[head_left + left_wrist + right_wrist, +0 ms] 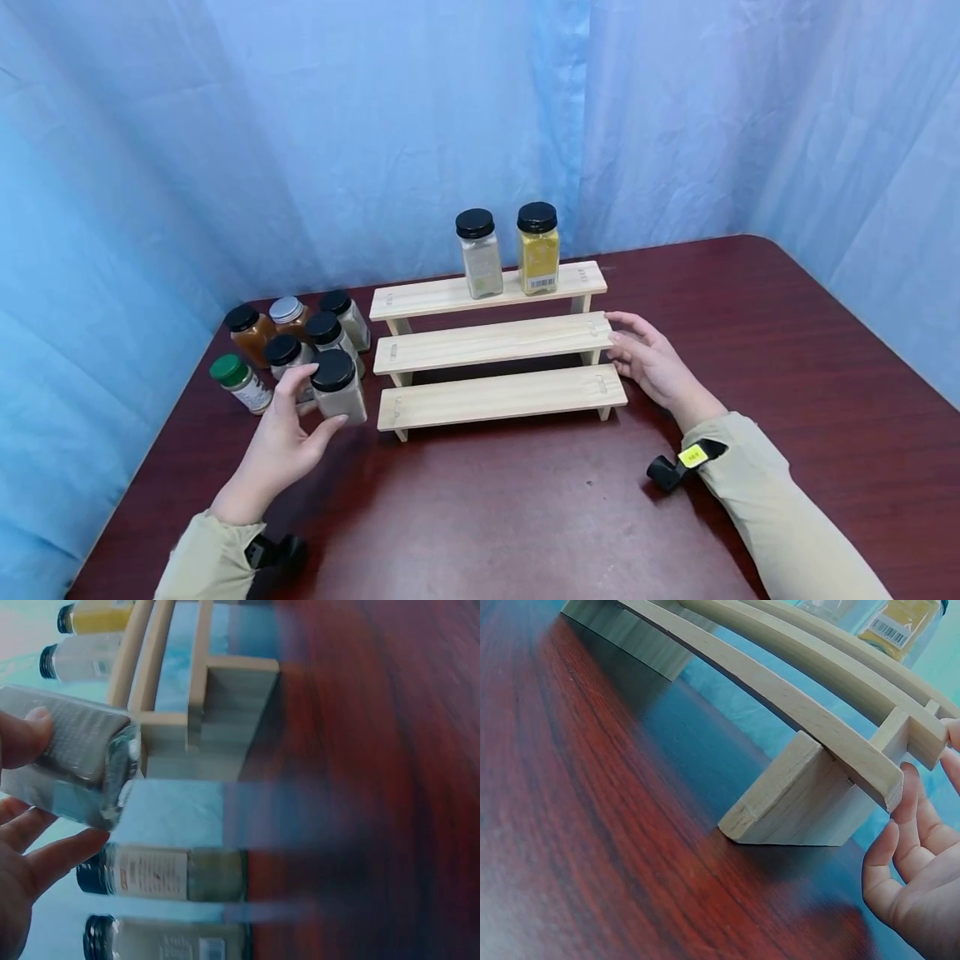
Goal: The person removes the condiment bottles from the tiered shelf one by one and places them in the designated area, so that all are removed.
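Observation:
My left hand [281, 437] pinches a square glass spice jar [341, 402] with a black lid and greyish contents, thumb on one side and fingers on the other. In the left wrist view this jar [71, 754] is tilted and clear of the table. A three-tier wooden rack [495, 344] stands at the middle. My right hand [652, 362] is at its right end, its loosely bent fingertips touching the ends of the shelves. On the top tier stand a pale-filled jar [482, 262] and a yellow-filled jar [539, 254], both black-lidded.
Left of the rack several more jars stand together: a green-lidded jar [242, 383], an orange-brown jar [252, 335], a silver-lidded jar [289, 313] and black-lidded ones [348, 318]. A blue curtain [375, 142] hangs behind the dark red table [525, 508].

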Available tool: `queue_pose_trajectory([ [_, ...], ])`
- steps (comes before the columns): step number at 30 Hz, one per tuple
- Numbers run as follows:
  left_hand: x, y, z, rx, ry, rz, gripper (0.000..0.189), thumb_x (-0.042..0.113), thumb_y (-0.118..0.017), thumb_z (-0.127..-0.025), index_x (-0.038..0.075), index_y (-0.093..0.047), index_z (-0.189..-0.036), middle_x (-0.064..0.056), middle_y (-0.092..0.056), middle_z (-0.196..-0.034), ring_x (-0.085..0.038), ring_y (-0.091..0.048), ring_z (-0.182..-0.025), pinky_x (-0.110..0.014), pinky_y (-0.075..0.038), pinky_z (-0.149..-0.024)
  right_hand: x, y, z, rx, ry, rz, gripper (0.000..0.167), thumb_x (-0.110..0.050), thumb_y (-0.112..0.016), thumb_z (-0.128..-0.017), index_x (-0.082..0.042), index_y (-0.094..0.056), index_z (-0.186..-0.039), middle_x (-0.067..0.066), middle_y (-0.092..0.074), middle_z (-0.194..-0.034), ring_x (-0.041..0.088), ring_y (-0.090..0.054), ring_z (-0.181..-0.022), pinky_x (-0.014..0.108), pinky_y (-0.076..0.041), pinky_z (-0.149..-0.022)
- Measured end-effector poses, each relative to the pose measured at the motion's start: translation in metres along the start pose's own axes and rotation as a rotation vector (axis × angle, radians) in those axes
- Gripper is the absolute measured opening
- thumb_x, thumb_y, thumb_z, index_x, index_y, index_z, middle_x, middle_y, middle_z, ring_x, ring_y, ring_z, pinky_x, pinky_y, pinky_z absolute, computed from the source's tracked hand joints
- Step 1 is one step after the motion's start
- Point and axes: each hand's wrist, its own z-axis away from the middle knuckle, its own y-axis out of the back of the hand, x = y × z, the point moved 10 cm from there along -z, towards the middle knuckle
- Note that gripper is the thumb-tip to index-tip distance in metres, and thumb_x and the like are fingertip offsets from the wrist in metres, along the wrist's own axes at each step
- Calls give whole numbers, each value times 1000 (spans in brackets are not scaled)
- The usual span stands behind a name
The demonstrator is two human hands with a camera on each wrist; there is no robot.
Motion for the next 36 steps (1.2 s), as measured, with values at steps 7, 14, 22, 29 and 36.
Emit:
queue_pose_trajectory([
  [7, -27, -16, 14, -177, 189, 0, 84, -13, -72, -73, 2, -20, -137, -27, -51, -119, -43, -59, -105, -52, -51, -81, 0, 0, 0, 6, 6, 10, 23, -16, -49, -99, -24, -49, -120, -8, -56, -101, 3, -56, -74, 19, -46, -65],
  [14, -46, -31, 21, -308, 351, 60, 81, -7, -68, -81, 5, -16, -141, -28, -47, -126, -44, -53, -114, -54, -50, -86, 1, 0, 0, 12, -7, 8, 22, -16, -49, -99, -24, -49, -120, -9, -57, -100, 3, -56, -74, 20, -46, -65],
  [22, -52, -39, 23, -384, 404, 56, 78, -6, -65, -84, 5, -13, -141, -28, -37, -133, -44, -49, -117, -55, -47, -89, -1, 0, 1, 10, 4, 16, 22, -16, -48, -99, -24, -49, -119, -9, -58, -99, 3, -56, -74, 19, -46, -65],
  [29, -56, -41, 25, -395, 437, 57, 80, -5, -64, -85, 5, -9, -141, -30, -36, -137, -47, -46, -121, -54, -46, -91, -2, 0, 2, 13, 1, 23, 22, -15, -48, -99, -24, -49, -120, -10, -58, -98, 3, -56, -75, 19, -46, -65],
  [36, -57, -39, 30, -401, 438, 81, 79, -5, -63, -86, 5, -6, -139, -34, -31, -140, -51, -42, -124, -54, -44, -91, -2, -1, 2, 12, 5, 28, 22, -16, -49, -99, -24, -49, -119, -9, -59, -98, 3, -56, -74, 19, -46, -65],
])
